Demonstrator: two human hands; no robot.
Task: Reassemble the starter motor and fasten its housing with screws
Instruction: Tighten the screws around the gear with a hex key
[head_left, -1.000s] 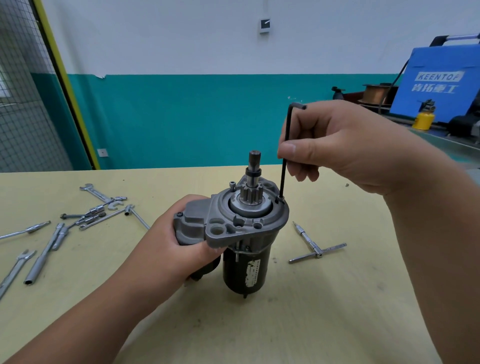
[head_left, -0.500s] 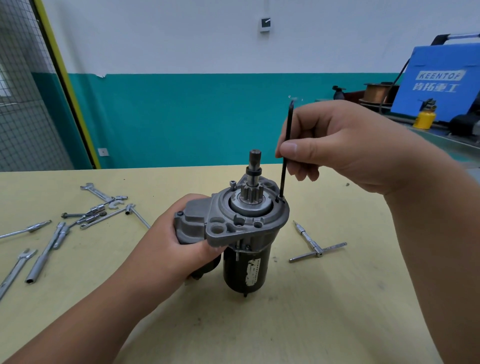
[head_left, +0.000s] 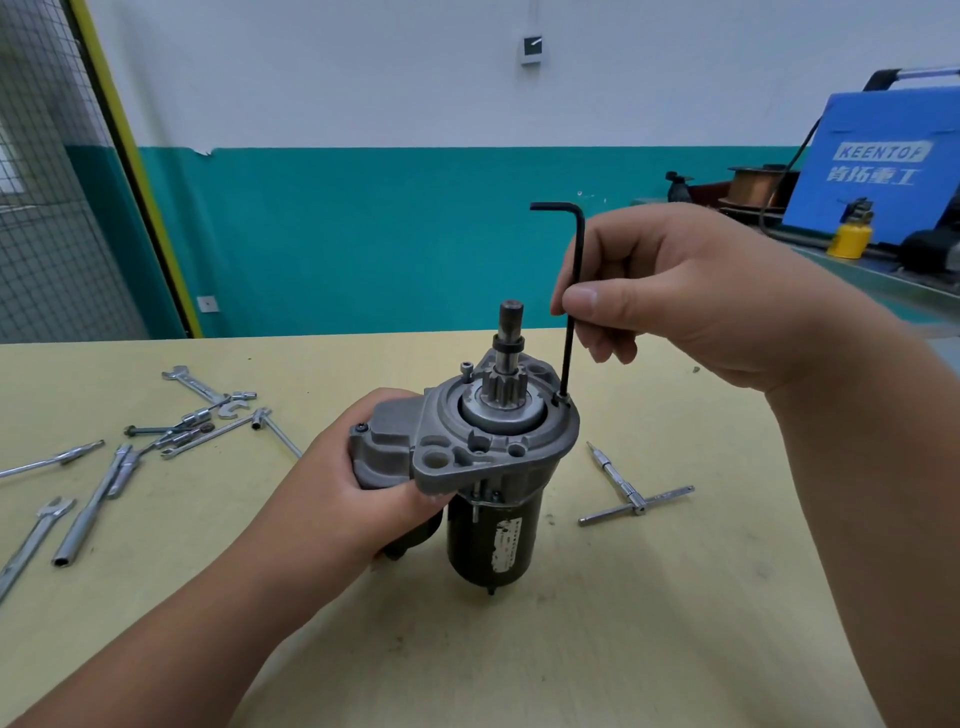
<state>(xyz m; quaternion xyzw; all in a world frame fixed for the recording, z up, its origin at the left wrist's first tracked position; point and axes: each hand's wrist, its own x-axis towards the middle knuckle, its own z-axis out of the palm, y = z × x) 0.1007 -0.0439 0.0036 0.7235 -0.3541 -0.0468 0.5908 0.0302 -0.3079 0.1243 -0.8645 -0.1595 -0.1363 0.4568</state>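
"Starter motor (head_left: 493, 535), black steel barrel under a grey cast-metal housing (head_left: 524, 447), standing on end in the middle of the pale yellow workbench (head_left: 675, 623), pinion shaft up. What worries you?"

"Its footing, first. The left hand (head_left: 358, 493) is wrapped round the bulged side of the housing, fingers curled tight on it, and that's all that steadies the thing. Slacken that grip while torque goes in and I reckon the whole unit tips or spins."

"And the right hand (head_left: 675, 296)?"

"Thumb and fingers pinched on the long leg of the black L-shaped hex key (head_left: 568, 358), which stands nearly upright with its tip in the small dark socket screw (head_left: 562, 400) at the right edge of the flange. Let the key lean and it could cam out and round the socket. Start it crooked and the thread crosses."

"Anything smaller?"

"A second little screw (head_left: 467, 368) on the far rim stands proud, looks not yet driven home. Clamp this one hard first and the housing may seat unevenly."
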